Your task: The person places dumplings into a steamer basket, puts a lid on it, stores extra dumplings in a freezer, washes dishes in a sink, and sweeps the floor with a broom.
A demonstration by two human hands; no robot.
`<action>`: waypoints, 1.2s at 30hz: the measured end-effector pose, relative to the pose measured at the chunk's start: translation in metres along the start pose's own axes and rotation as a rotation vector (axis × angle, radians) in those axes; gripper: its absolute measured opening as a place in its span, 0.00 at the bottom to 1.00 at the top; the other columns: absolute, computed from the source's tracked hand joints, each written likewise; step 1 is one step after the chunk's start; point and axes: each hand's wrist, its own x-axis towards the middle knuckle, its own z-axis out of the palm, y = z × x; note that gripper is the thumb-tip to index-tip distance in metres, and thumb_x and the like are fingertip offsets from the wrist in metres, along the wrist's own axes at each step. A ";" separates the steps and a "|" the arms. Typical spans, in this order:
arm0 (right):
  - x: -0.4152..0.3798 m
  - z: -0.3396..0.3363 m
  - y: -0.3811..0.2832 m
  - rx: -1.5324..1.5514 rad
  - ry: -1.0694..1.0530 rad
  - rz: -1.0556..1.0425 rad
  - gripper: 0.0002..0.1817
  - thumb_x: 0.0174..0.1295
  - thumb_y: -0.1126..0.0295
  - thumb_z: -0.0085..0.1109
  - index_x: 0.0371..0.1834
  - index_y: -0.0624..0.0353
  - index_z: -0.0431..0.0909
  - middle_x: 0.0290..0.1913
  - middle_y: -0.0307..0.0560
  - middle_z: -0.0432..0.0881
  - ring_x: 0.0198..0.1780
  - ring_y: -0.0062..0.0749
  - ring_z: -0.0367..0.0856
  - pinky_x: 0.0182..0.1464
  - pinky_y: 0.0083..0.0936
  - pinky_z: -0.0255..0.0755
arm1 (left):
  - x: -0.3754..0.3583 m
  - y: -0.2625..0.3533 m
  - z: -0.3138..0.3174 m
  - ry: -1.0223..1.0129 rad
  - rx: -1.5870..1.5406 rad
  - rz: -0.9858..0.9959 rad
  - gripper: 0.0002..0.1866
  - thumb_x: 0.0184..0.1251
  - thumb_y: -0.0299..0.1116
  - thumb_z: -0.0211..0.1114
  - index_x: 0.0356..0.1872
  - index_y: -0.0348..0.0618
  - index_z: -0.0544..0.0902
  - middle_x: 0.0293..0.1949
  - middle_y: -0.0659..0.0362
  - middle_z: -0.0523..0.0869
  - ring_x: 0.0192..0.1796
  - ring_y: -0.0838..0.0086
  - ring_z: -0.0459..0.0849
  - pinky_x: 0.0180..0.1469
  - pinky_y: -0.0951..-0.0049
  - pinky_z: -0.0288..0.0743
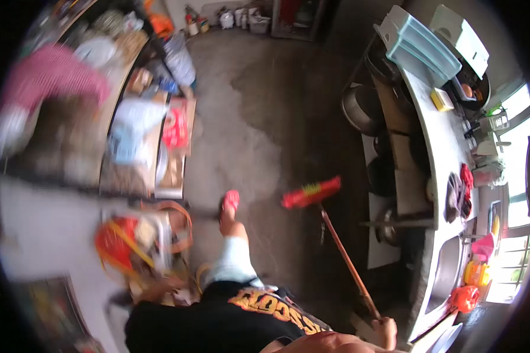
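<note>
Holding a broom (343, 252) in your right hand (385, 333), over a grey floor (247, 76).
Your right fingers are closed around the top of the handle at the lower right of the frame, and the handle slants up and left to the red head (310, 193), just right of centre; whether the bristles touch the floor you cannot tell. Your left hand (172, 285), lower left, is blurred, so its finger spread cannot be told; it is near a red and yellow bag (121, 240). Your red shoe (231, 200) shows near the middle, left of the broom head. Along the right side runs a counter (421, 76) with a sink (446, 270) at lower right.
</note>
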 end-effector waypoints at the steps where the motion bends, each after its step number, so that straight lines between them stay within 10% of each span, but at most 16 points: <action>1: -0.017 -0.048 -0.091 -0.061 0.141 0.086 0.17 0.42 0.57 0.61 0.23 0.62 0.82 0.24 0.59 0.80 0.33 0.50 0.82 0.36 0.39 0.75 | 0.037 -0.002 -0.065 0.098 -0.058 -0.146 0.20 0.62 0.47 0.55 0.47 0.43 0.78 0.44 0.48 0.81 0.47 0.60 0.79 0.50 0.61 0.71; 3: -0.021 -0.131 -0.195 -0.095 0.110 0.224 0.17 0.42 0.58 0.62 0.20 0.65 0.80 0.22 0.60 0.79 0.29 0.51 0.81 0.33 0.39 0.73 | 0.091 0.040 -0.221 0.498 -0.324 -0.313 0.21 0.61 0.44 0.56 0.49 0.39 0.77 0.46 0.45 0.80 0.52 0.55 0.77 0.55 0.62 0.69; 4: -0.018 -0.154 -0.215 -0.136 0.058 0.239 0.17 0.46 0.59 0.64 0.25 0.65 0.81 0.21 0.59 0.79 0.26 0.47 0.81 0.29 0.37 0.71 | 0.091 0.076 -0.287 0.875 -0.331 -0.083 0.20 0.60 0.43 0.57 0.47 0.37 0.77 0.48 0.46 0.79 0.52 0.55 0.77 0.55 0.62 0.70; 6: -0.017 -0.197 -0.250 -0.135 0.046 0.210 0.16 0.47 0.60 0.63 0.23 0.66 0.80 0.18 0.58 0.76 0.22 0.43 0.79 0.27 0.36 0.69 | 0.200 0.088 -0.352 0.480 -0.857 0.330 0.22 0.60 0.41 0.59 0.54 0.43 0.73 0.52 0.49 0.78 0.53 0.60 0.78 0.54 0.65 0.71; 9: -0.024 -0.240 -0.289 -0.101 0.104 0.224 0.16 0.45 0.61 0.62 0.24 0.68 0.79 0.24 0.62 0.78 0.31 0.52 0.80 0.33 0.41 0.71 | 0.109 0.255 -0.456 0.369 -0.768 0.443 0.25 0.56 0.39 0.65 0.54 0.40 0.73 0.50 0.48 0.78 0.53 0.62 0.77 0.56 0.66 0.71; 12: -0.027 -0.314 -0.411 -0.038 0.034 0.184 0.15 0.46 0.62 0.61 0.24 0.66 0.79 0.23 0.61 0.77 0.29 0.51 0.79 0.33 0.39 0.70 | 0.079 0.358 -0.505 0.420 -0.388 0.979 0.37 0.48 0.36 0.69 0.61 0.43 0.64 0.60 0.46 0.66 0.65 0.55 0.63 0.65 0.64 0.60; 15: 0.013 -0.335 -0.492 0.063 0.005 0.005 0.13 0.47 0.65 0.60 0.28 0.66 0.79 0.25 0.61 0.78 0.31 0.49 0.80 0.33 0.36 0.71 | 0.045 0.411 -0.583 0.476 -0.045 0.943 0.50 0.43 0.36 0.72 0.68 0.60 0.51 0.70 0.53 0.46 0.71 0.54 0.45 0.64 0.35 0.43; 18: 0.081 -0.352 -0.585 0.336 0.030 -0.301 0.15 0.46 0.74 0.59 0.39 0.65 0.77 0.28 0.58 0.78 0.30 0.47 0.79 0.33 0.32 0.70 | 0.067 0.405 -0.691 0.757 0.105 0.853 0.43 0.40 0.40 0.73 0.63 0.60 0.63 0.65 0.54 0.61 0.68 0.54 0.55 0.59 0.31 0.48; 21: 0.158 -0.378 -0.681 0.833 -0.159 -0.287 0.21 0.48 0.74 0.60 0.49 0.68 0.74 0.32 0.54 0.79 0.31 0.40 0.79 0.36 0.29 0.71 | 0.149 0.347 -0.806 0.882 0.300 0.756 0.08 0.47 0.47 0.65 0.19 0.58 0.81 0.25 0.63 0.83 0.35 0.63 0.81 0.43 0.47 0.63; 23: 0.206 -0.400 -0.753 0.737 0.008 -0.810 0.23 0.49 0.67 0.61 0.47 0.70 0.75 0.36 0.49 0.75 0.38 0.29 0.74 0.41 0.27 0.67 | 0.157 0.303 -0.883 1.022 0.453 0.662 0.04 0.46 0.39 0.65 0.20 0.55 0.81 0.25 0.60 0.82 0.35 0.61 0.80 0.39 0.57 0.69; 26: 0.275 -0.399 -0.867 1.125 0.192 -1.185 0.18 0.51 0.59 0.58 0.31 0.66 0.77 0.35 0.50 0.77 0.43 0.42 0.75 0.52 0.37 0.65 | 0.220 0.229 -0.980 0.925 0.339 0.815 0.06 0.40 0.32 0.65 0.23 0.54 0.79 0.27 0.59 0.82 0.36 0.60 0.80 0.41 0.59 0.73; 32: 0.376 -0.329 -1.010 1.809 0.089 -0.938 0.10 0.52 0.77 0.53 0.15 0.63 0.68 0.22 0.41 0.72 0.37 0.35 0.74 0.59 0.41 0.59 | 0.288 0.146 -1.086 0.869 0.358 0.471 0.19 0.34 0.30 0.73 0.32 0.53 0.77 0.32 0.61 0.81 0.40 0.64 0.79 0.48 0.63 0.70; 36: 0.381 -0.303 -0.916 1.607 0.167 -0.758 0.12 0.52 0.78 0.53 0.13 0.66 0.67 0.25 0.48 0.75 0.32 0.38 0.74 0.49 0.42 0.67 | 0.333 0.212 -1.007 0.712 0.310 0.701 0.14 0.31 0.31 0.73 0.26 0.52 0.83 0.26 0.60 0.83 0.34 0.64 0.82 0.42 0.65 0.75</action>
